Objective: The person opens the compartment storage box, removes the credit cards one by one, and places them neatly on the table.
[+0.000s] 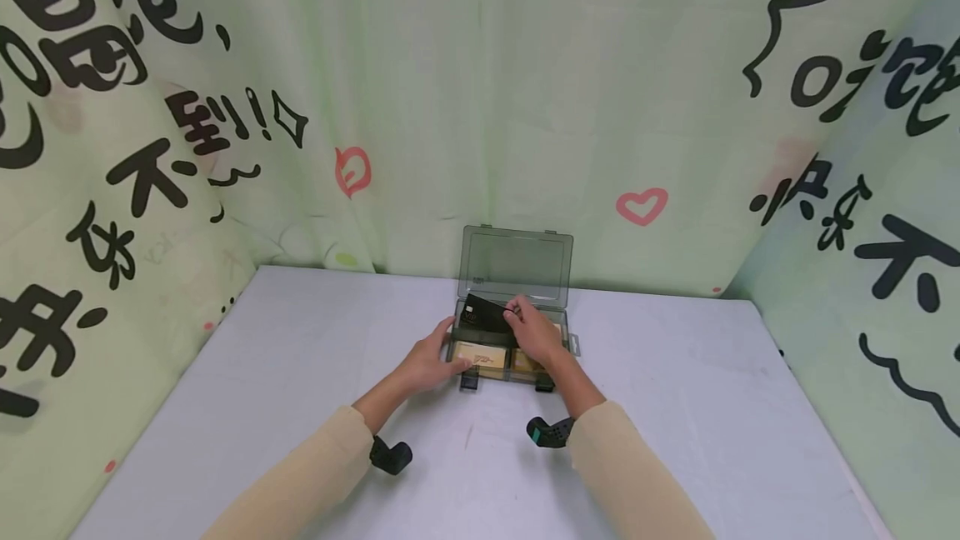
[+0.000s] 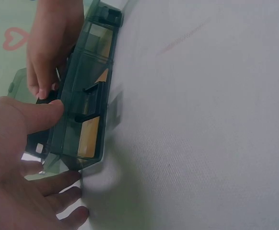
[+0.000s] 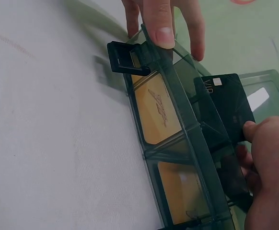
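A grey see-through plastic box (image 1: 495,375) with compartments stands with its lid (image 1: 516,267) raised at the back. My left hand (image 1: 427,363) holds the box's left end, thumb (image 3: 164,36) on the front rim and fingers along the side. With thumb and fingers my right hand (image 1: 534,332) pinches a black card (image 3: 226,103) marked "VIP" at its right end. The card lies tilted over the rear compartments, its lower edge behind the box wall. Yellowish cards (image 3: 157,110) sit in the front compartments. The right hand hides part of the box's right side.
Two black latches hang at the box's front, the left latch (image 1: 469,379) beside my left thumb. A white-covered table (image 1: 300,340) spreads around the box. Behind it hangs a pale green printed curtain (image 1: 495,107). Black devices, one a wrist device (image 1: 392,457), sit at both sleeves.
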The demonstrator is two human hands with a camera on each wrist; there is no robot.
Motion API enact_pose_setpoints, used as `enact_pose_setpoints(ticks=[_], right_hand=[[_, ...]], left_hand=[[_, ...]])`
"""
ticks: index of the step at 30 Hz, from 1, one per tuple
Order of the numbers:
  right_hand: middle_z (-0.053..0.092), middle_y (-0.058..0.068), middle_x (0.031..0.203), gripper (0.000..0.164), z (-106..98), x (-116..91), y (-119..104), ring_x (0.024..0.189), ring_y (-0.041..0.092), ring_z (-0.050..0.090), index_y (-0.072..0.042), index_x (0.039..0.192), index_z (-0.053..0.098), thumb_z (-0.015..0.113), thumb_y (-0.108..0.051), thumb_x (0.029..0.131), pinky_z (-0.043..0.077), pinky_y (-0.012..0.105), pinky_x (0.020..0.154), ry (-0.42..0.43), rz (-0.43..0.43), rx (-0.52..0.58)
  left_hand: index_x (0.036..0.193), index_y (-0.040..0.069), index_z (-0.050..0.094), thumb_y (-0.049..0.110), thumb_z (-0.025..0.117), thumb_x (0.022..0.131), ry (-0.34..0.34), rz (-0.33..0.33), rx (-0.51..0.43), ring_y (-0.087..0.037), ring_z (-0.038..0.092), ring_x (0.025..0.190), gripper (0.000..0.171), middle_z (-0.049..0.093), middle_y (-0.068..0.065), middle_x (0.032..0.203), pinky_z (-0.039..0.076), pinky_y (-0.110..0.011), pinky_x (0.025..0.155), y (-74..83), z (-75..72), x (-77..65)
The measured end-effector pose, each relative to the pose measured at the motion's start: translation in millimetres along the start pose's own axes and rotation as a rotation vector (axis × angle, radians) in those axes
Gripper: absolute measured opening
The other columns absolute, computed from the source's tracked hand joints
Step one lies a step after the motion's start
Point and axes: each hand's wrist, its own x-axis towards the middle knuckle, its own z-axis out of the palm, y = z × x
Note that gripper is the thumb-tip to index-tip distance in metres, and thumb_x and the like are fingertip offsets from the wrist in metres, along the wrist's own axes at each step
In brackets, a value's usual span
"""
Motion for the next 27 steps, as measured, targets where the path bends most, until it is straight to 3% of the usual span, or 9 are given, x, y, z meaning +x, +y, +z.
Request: enact_pose_setpoints(ticks=[6, 15, 22, 27], right_hand=[[0.059, 0.01, 0.108, 0.019, -7.2, -0.7, -0.2, 0.084, 0.021, 0.055, -0.014, 0.114, 0.048, 0.041, -0.029, 0.105, 0.042, 0.034, 0.071, 0.007, 0.007, 0.141], [0.055, 0.01, 0.101, 0.015, -7.8, -3.4, -2.3, 0.087, 0.025, 0.057, -0.012, 0.111, 0.048, 0.042, -0.023, 0.105, 0.044, 0.033, 0.075, 0.024, -0.01, 0.286], [0.053, 0.013, 0.102, 0.018, -13.9, -6.2, -2.2, 0.097, 0.036, 0.061, -0.006, 0.118, 0.048, 0.042, -0.017, 0.105, 0.051, 0.045, 0.086, 0.041, -0.035, 0.425], [0.053, 0.014, 0.102, 0.02, -21.1, -11.0, -3.7, 0.095, 0.034, 0.061, -0.005, 0.122, 0.047, 0.042, -0.013, 0.104, 0.051, 0.045, 0.086, 0.051, -0.03, 0.414]], left_hand=[[0.154, 0.016, 0.023, 0.031, 0.069, 0.09, -0.004, -0.002, -0.013, -0.039, 0.038, 0.138, 0.08, 0.045, -0.02, 0.147, 0.03, -0.056, 0.111, 0.3, 1.2, 1.6], [0.153, 0.015, 0.024, 0.03, 0.069, 0.09, 0.001, 0.002, -0.005, -0.04, 0.038, 0.138, 0.079, 0.045, -0.021, 0.147, 0.03, -0.057, 0.11, -1.9, -1.0, -1.0], [0.153, 0.015, 0.024, 0.03, 0.069, 0.09, -0.003, 0.01, -0.007, -0.041, 0.038, 0.138, 0.079, 0.045, -0.021, 0.147, 0.03, -0.056, 0.111, -3.0, -0.6, 1.0], [0.153, 0.015, 0.024, 0.03, 0.069, 0.09, -0.007, 0.005, -0.011, -0.04, 0.038, 0.138, 0.079, 0.044, -0.021, 0.147, 0.031, -0.056, 0.111, -2.0, -0.5, 0.6]])
